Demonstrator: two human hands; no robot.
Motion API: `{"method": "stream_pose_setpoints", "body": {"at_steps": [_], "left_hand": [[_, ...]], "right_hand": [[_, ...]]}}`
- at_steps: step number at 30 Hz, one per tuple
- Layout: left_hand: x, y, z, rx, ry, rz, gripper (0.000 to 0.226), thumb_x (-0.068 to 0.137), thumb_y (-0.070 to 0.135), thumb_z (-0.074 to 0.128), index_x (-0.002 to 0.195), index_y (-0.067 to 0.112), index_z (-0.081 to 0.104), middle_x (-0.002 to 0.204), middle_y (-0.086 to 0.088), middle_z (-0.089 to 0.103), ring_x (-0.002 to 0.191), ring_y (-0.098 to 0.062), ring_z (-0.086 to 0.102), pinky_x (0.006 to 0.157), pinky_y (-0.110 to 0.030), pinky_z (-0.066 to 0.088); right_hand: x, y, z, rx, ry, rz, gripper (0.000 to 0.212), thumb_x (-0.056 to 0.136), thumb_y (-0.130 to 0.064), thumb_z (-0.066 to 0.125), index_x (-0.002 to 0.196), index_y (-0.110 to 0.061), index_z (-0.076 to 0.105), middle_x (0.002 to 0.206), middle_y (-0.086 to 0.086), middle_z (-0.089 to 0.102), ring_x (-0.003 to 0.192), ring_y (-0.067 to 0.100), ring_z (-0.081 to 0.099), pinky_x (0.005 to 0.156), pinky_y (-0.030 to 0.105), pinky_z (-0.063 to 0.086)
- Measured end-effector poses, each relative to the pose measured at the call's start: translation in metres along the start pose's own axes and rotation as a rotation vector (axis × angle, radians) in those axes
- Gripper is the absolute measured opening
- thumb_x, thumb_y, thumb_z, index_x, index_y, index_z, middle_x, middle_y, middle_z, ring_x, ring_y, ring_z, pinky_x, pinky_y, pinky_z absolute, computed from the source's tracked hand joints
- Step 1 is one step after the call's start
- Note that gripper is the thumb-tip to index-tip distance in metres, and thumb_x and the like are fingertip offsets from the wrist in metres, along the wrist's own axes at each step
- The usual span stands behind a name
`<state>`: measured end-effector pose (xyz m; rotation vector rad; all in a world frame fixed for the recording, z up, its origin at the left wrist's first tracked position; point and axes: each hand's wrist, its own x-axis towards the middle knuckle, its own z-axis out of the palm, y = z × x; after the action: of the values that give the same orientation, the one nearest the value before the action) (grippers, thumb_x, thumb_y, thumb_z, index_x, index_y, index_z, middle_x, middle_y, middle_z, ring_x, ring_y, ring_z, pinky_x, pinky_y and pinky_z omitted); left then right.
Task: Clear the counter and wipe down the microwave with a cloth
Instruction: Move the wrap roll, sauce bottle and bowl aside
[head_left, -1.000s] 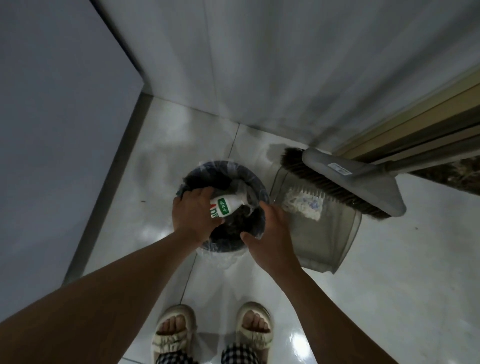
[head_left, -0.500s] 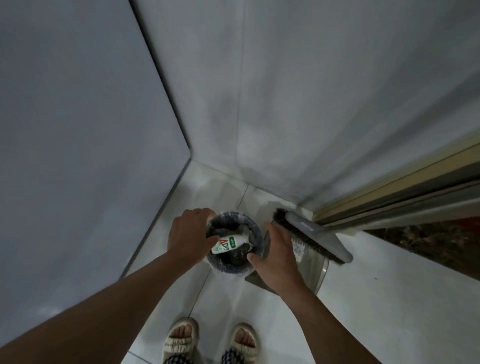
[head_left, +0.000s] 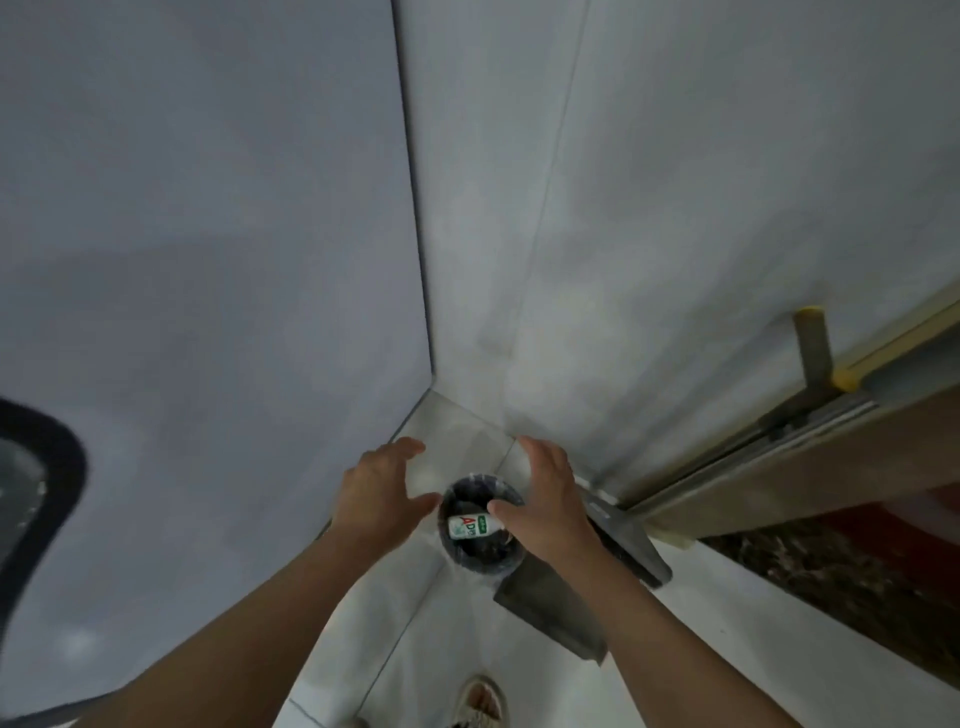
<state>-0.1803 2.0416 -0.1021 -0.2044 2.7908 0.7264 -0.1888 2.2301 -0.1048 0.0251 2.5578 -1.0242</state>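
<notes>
Dustpan (head_left: 550, 608) partly behind R arm

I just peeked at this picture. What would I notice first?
Probably the two hands, left hand and right hand, held open above a round bin on the floor in the corner. A small white bottle lies inside the bin. A gray dustpan stands just right of it.

Two plain grey walls (head_left: 208, 234) meet in a vertical corner seam above a glossy pale tiled floor (head_left: 727, 613), with a sliding door track (head_left: 810, 415) along the right wall's base and dim, even lighting throughout.
</notes>
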Motion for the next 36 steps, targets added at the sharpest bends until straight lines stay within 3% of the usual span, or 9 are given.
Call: {"method": "stream_pose_setpoints", "body": {"at_steps": [4, 11, 20, 29, 36], "left_hand": [[-0.028, -0.008, -0.038, -0.043, 0.046, -0.009, 0.06, 0.077, 0.036, 0.072, 0.129, 0.022, 0.047, 0.129, 0.001, 0.056, 0.118, -0.019, 0.051, 0.099, -0.032, 0.041], [-0.091, -0.042, -0.086, -0.093, 0.092, -0.036, 0.062, 0.076, 0.037, 0.074, 0.13, 0.024, 0.046, 0.13, 0.001, 0.055, 0.116, -0.019, 0.054, 0.097, -0.033, 0.044], [-0.216, -0.12, -0.158, -0.17, 0.172, -0.06, 0.06, 0.077, 0.032, 0.075, 0.129, 0.023, 0.047, 0.126, 0.0, 0.057, 0.107, -0.015, 0.056, 0.089, -0.026, 0.045], [-0.361, -0.223, -0.248, -0.265, 0.38, -0.233, 0.066, 0.077, 0.033, 0.074, 0.134, 0.023, 0.043, 0.129, -0.002, 0.056, 0.111, -0.017, 0.056, 0.091, -0.029, 0.048], [-0.442, -0.304, -0.304, -0.33, 0.556, -0.39, 0.062, 0.077, 0.035, 0.074, 0.131, 0.024, 0.045, 0.125, -0.001, 0.057, 0.108, -0.015, 0.056, 0.086, -0.026, 0.046]], "right_hand": [[-0.026, -0.035, -0.005, -0.019, -0.006, -0.065, 0.08, 0.082, -0.024, 0.069, 0.146, -0.017, 0.021, 0.149, 0.002, 0.02, 0.138, 0.017, 0.022, 0.106, 0.024, 0.027], [-0.077, -0.094, 0.007, -0.044, -0.011, -0.138, 0.082, 0.082, -0.025, 0.068, 0.147, -0.019, 0.019, 0.15, 0.002, 0.019, 0.14, 0.017, 0.023, 0.112, 0.027, 0.024], [-0.174, -0.183, 0.061, -0.1, -0.034, -0.264, 0.09, 0.077, -0.033, 0.074, 0.147, -0.016, 0.02, 0.149, 0.003, 0.022, 0.137, 0.017, 0.026, 0.109, 0.025, 0.025], [-0.268, -0.314, 0.14, -0.172, -0.16, -0.5, 0.095, 0.074, -0.037, 0.076, 0.147, -0.02, 0.019, 0.146, 0.004, 0.024, 0.136, 0.017, 0.027, 0.108, 0.022, 0.023], [-0.306, -0.411, 0.201, -0.223, -0.3, -0.702, 0.093, 0.078, -0.04, 0.072, 0.149, -0.023, 0.014, 0.155, -0.001, 0.01, 0.142, 0.016, 0.016, 0.113, 0.033, 0.022]]}}
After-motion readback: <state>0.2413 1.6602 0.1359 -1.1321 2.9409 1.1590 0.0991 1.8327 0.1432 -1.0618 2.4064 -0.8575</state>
